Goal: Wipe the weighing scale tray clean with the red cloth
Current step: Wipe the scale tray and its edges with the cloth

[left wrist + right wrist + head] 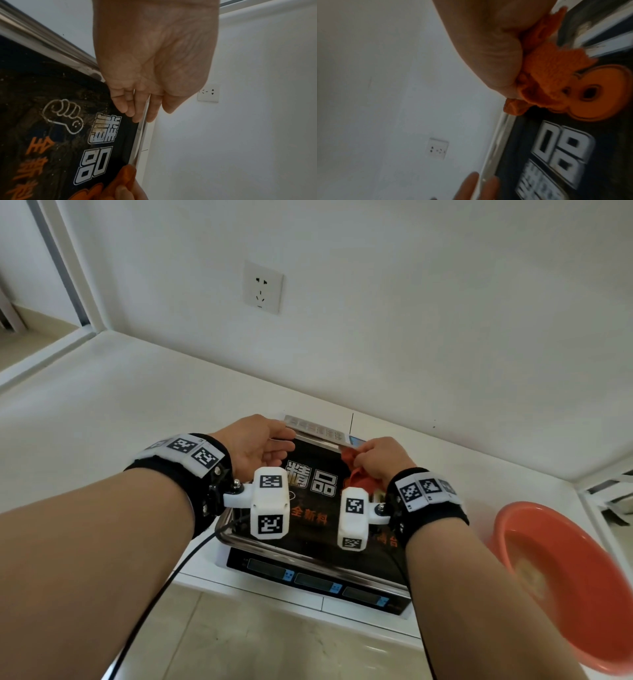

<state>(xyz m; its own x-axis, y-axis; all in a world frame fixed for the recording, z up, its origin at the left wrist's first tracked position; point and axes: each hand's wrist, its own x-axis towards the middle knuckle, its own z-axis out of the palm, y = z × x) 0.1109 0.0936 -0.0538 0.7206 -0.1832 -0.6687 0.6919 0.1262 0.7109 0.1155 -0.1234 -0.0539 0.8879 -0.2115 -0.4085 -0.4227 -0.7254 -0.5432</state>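
On the white counter [102, 419], the right hand [380, 457] clenched the red cloth [359, 477] at the tray [308, 453] far edge, the left hand [253, 446] lay slack-fingered there; unsteadied, the scale could have slid.

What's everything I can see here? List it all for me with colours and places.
weighing scale tray: one, steel rim, black printed top, on the scale
scale: one, dark display panel, on the white counter
red cloth: one, bunched at the tray's far right
basin: one, orange-red, right of the scale
wall socket: one, white, on the wall
left hand: open, fingers at the tray's far left edge
right hand: grips the red cloth
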